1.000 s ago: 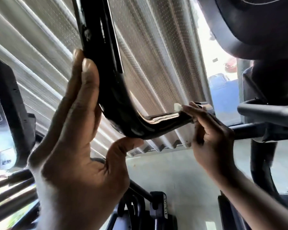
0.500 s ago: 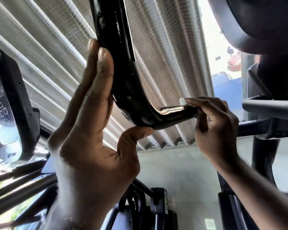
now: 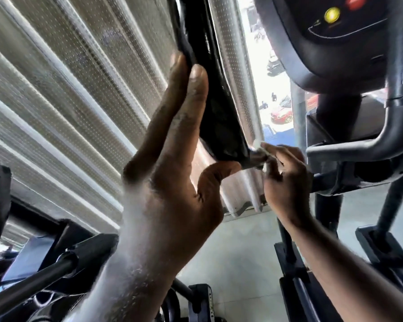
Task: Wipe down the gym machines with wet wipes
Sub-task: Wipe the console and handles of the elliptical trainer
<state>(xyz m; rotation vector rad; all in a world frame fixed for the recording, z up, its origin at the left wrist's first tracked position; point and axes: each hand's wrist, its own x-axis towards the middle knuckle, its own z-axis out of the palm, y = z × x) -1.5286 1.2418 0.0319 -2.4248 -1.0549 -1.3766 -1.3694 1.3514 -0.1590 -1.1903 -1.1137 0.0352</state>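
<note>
1. Your right hand has closed in on your left thumb along the black handle, and a console with a yellow button has come into view.
2. You have a small label low down, too blurred to read.
3. Your wet wipe is a small white crumpled wad, pinched by your right fingers against the handle's lower end.
4. Your left hand lies flat along the handle, fingers straight, thumb beneath the bend.

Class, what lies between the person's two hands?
In the head view, the black curved machine bar spans it: the left hand presses its side, the right hand pinches a white wipe against its lower end.
</note>
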